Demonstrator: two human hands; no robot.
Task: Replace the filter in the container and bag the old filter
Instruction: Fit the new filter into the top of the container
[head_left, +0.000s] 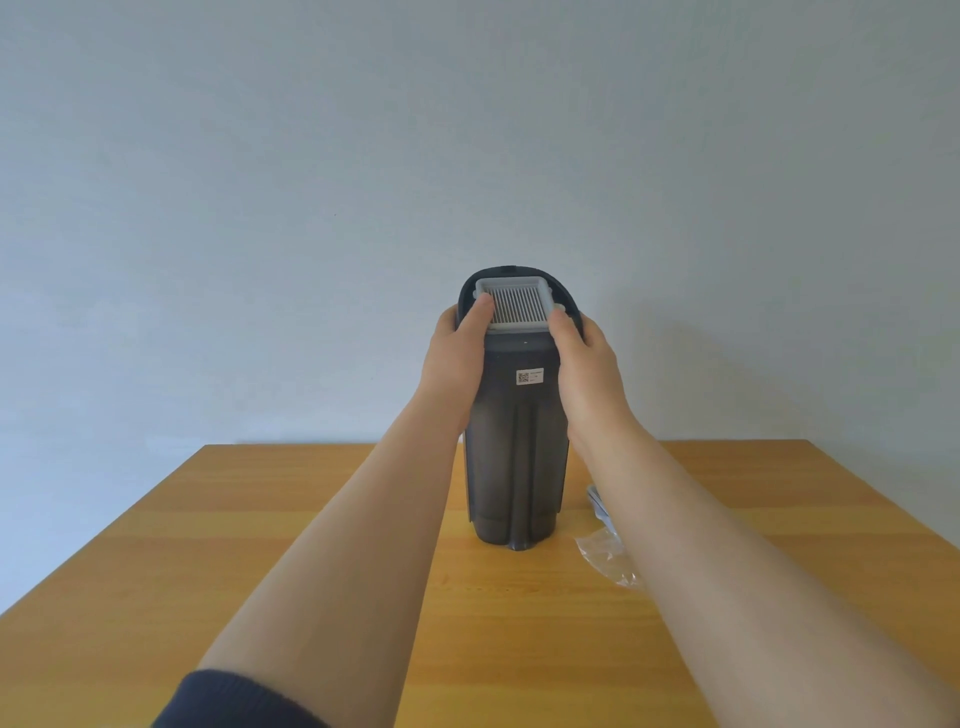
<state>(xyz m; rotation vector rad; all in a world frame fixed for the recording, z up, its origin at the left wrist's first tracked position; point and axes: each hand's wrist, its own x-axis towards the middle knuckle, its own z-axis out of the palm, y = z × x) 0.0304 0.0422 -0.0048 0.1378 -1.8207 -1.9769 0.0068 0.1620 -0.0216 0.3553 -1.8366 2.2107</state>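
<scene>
A tall dark grey container (514, 447) stands upright on the wooden table (260, 545), with a small white label on its front. A white square pleated filter (519, 306) sits in its open top. My left hand (457, 353) grips the container's upper left side, the thumb resting on the filter's left edge. My right hand (584, 358) holds the upper right side, the thumb against the filter's right edge. A clear plastic bag (605, 558) lies on the table to the right of the container, partly hidden by my right forearm.
A small grey object (600, 504) lies beside the bag, mostly hidden behind my right forearm. A plain pale wall rises behind the table's far edge. Bare tabletop stretches to the left and in front of the container.
</scene>
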